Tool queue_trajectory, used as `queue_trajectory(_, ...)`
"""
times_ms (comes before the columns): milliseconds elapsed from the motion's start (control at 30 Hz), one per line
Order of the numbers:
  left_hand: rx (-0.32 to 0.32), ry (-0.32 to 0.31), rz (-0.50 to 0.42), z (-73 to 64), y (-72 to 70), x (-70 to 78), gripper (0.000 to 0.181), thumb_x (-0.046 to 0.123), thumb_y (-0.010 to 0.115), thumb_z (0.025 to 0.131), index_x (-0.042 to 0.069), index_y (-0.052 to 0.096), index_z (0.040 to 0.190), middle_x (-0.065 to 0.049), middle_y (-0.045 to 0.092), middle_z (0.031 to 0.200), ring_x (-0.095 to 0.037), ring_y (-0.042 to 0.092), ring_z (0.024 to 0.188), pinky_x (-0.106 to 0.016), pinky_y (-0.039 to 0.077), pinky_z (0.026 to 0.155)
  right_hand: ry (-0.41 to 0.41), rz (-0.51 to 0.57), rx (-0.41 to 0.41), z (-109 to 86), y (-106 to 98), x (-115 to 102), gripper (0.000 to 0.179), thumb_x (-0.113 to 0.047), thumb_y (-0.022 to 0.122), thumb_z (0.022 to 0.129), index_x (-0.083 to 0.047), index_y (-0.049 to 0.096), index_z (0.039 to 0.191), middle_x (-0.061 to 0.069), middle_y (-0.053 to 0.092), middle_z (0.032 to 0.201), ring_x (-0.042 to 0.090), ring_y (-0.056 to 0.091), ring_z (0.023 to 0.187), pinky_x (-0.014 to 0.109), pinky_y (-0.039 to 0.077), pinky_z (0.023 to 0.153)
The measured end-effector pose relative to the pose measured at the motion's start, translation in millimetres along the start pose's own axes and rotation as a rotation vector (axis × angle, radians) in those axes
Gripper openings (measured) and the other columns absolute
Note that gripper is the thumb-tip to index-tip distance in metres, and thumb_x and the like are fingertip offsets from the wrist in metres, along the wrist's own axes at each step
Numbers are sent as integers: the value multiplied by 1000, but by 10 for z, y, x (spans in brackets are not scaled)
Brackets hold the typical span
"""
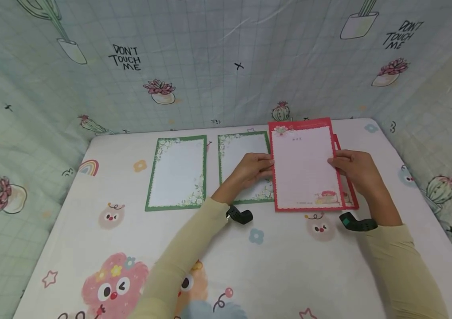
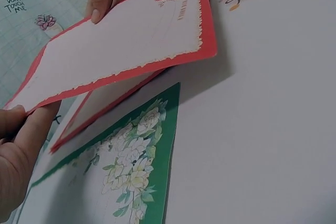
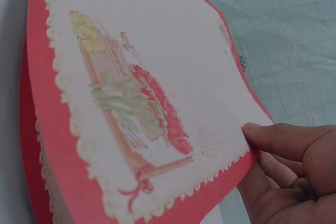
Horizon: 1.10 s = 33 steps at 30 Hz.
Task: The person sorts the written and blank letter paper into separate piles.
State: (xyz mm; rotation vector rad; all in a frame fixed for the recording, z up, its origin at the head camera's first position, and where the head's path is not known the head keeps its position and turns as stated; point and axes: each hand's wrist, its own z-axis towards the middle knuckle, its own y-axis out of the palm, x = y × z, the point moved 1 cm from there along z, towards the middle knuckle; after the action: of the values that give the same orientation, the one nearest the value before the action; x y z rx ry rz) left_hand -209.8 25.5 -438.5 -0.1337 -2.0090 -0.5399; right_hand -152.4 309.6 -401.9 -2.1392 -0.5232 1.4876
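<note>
Both hands hold a red-bordered sheet of paper [image 1: 305, 168] with a white middle and a small flower print, raised above the table. My left hand [image 1: 251, 168] pinches its left edge between thumb and fingers, as the left wrist view shows. On the opposite edge my right hand [image 3: 289, 171] pinches with the thumb on top and fingers beneath. Partly hidden below it lies a second red-bordered sheet [image 1: 351, 195]. A green-bordered sheet [image 1: 242, 155] with white flowers lies under the left hand, partly covered. Farther left, another green-bordered sheet [image 1: 178, 173] lies flat.
The table [image 1: 282, 274] wears a white cloth printed with cartoon faces, flowers and stars. Behind it and at both sides hangs a pale green curtain [image 1: 210, 66] with plant prints. Each wrist carries a dark band, the left band [image 1: 239, 215] and the right band [image 1: 357, 222].
</note>
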Motion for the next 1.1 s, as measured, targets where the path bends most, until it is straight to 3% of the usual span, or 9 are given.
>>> queue_trajectory(167, 7, -4, -9, 38, 26, -15, 32, 0, 56, 103, -12, 58, 132, -14, 67, 112, -13, 68, 86, -31, 60, 87, -8, -5, -4, 11, -19, 41, 75, -50, 60, 99, -1, 42, 153, 25, 51, 146, 39, 57, 119, 50, 51, 101)
queue_trajectory(367, 4, -7, -22, 69, 85, -22, 34, 0, 58, 102, -12, 57, 134, -16, 67, 117, -14, 68, 88, -35, 57, 92, -14, -16, -4, 30, -58, 89, 71, -48, 58, 101, 0, 43, 152, 26, 53, 143, 36, 57, 115, 31, 58, 90)
queue_trajectory(500, -8, -3, -26, 105, 137, -9, 35, 0, 59, 101, -12, 56, 135, -14, 66, 114, -14, 67, 88, -36, 56, 96, -15, 6, -9, 54, -104, 110, 71, -47, 56, 102, 1, 41, 153, 27, 51, 145, 39, 57, 119, 40, 56, 95)
queue_trajectory(600, -16, 1, -20, 134, 168, -4, 34, 0, 60, 101, -13, 57, 133, -13, 66, 111, -14, 67, 87, -35, 57, 94, -23, 15, -8, 54, -137, 141, 73, -46, 56, 102, 2, 39, 153, 28, 48, 147, 42, 57, 122, 51, 48, 102)
queue_trajectory(933, -1, -7, -60, 206, 228, -30, 29, -3, 62, 99, -12, 62, 126, -18, 70, 114, -19, 70, 93, -40, 56, 96, -75, -2, -55, 46, -189, 205, 63, -31, 51, 107, 6, 33, 155, 33, 45, 148, 49, 57, 122, 52, 47, 99)
queue_trajectory(1100, -4, -5, -62, 230, 255, -33, 29, -4, 61, 100, -13, 61, 128, -19, 70, 113, -23, 71, 98, -38, 57, 94, -71, -1, -56, 33, -216, 218, 62, -31, 49, 108, 5, 32, 155, 33, 45, 149, 49, 56, 124, 51, 47, 99)
